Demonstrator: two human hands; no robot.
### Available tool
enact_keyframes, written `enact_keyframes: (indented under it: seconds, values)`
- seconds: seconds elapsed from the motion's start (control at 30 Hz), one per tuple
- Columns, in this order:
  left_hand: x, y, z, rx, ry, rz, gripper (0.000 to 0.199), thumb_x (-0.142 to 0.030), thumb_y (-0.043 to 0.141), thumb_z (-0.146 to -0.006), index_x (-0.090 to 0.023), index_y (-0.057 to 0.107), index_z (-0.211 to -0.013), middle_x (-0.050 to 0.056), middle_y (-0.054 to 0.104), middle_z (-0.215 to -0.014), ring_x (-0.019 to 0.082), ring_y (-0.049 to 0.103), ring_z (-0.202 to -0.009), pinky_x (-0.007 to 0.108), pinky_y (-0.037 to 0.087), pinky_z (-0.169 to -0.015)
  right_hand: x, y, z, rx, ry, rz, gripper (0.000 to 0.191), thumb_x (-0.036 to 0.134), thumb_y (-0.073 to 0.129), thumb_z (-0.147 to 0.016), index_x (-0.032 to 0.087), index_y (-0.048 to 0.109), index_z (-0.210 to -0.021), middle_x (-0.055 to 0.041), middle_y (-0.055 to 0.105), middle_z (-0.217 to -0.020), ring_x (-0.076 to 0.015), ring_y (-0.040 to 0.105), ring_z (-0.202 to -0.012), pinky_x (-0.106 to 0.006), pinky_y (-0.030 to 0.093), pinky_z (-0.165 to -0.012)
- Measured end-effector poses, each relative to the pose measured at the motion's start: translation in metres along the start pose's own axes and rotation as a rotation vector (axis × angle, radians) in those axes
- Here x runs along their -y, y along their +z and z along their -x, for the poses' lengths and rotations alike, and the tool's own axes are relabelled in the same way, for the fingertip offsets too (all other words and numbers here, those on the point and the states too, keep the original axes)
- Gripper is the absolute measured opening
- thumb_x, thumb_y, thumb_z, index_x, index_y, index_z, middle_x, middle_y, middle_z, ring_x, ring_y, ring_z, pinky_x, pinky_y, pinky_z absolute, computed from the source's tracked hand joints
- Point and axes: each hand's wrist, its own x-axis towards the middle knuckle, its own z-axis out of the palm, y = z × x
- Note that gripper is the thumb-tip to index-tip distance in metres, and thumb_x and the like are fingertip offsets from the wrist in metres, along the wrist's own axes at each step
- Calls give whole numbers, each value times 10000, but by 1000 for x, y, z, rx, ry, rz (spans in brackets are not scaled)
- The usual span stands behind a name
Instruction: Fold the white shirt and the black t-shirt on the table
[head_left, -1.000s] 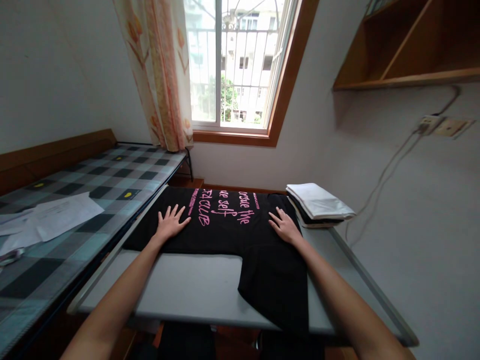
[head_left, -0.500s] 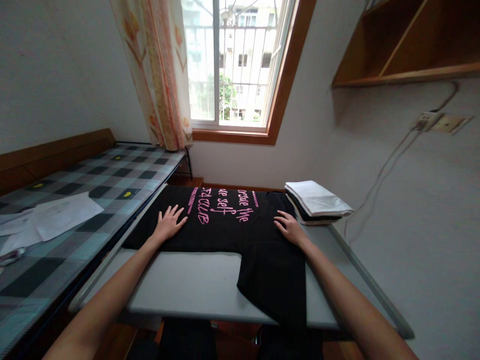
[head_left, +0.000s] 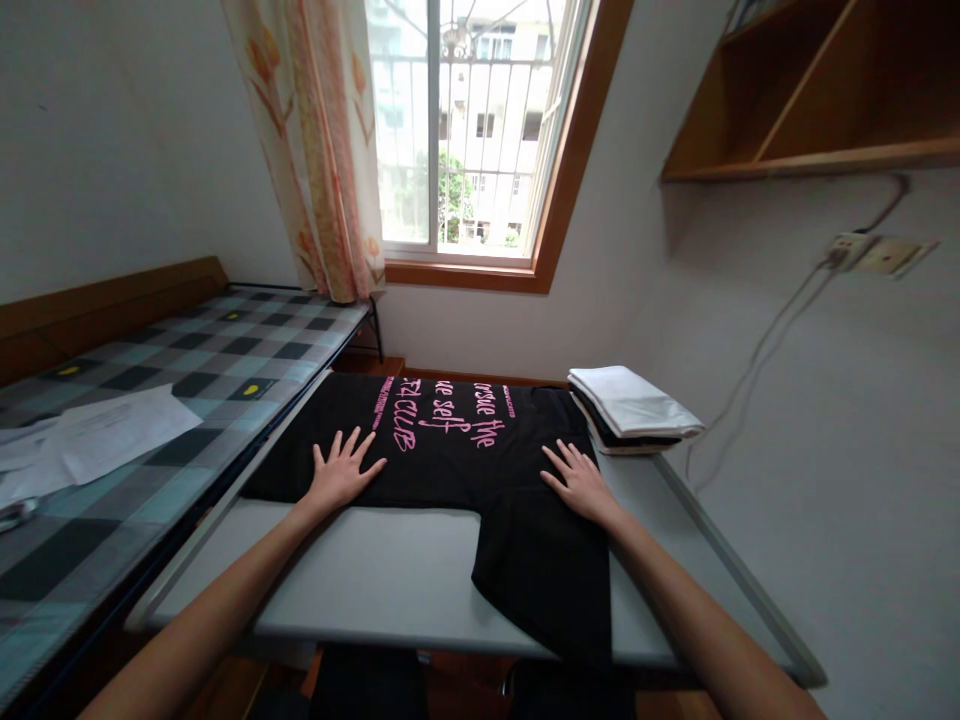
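Observation:
A black T-shirt (head_left: 442, 480) with pink lettering lies spread sideways on the white table (head_left: 375, 575). Its near sleeve (head_left: 547, 570) stretches toward me and reaches over the table's front edge. My left hand (head_left: 343, 472) rests flat with spread fingers on the shirt's left part, beside the lettering. On the right part, near the shoulder, my right hand (head_left: 579, 482) also lies open, palm down. Neither hand grips the cloth. The far side of the shirt runs to the table's back edge, where its other sleeve cannot be made out.
A stack of folded clothes (head_left: 630, 400), white on top, sits at the table's back right. Left of the table is a bed with a checked cover (head_left: 187, 360) and papers (head_left: 112, 435). A shelf (head_left: 810, 150) hangs on the right wall above a socket with cables (head_left: 851, 252).
Both hands have slid slightly toward me over the shirt, and the left fingers look more spread. The shirt lies much as before.

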Motion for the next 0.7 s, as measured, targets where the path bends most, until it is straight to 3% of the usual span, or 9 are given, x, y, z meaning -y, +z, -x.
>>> enact_keyframes:
  seconds: [0.4,0.7]
  values:
    - [4,2,-40,-12,23,40,719,-705,298,-876,-350,271,-1501,31,179,-1600,391,108,-1456,714,76,-1081,-1,-5,-35,33,30,19,614,579,391,-928,274,411,-1460,-91,319,-1549,-307,240,-1437,-479,258,-1138]
    - [2,-1,-79,7,26,54,721,-708,281,-875,-347,279,-1499,29,198,-1596,373,124,-1457,687,97,-1098,-4,-3,-69,-30,37,29,590,558,373,-936,255,452,-1436,-93,374,-1522,-305,304,-1412,-474,307,-1111]
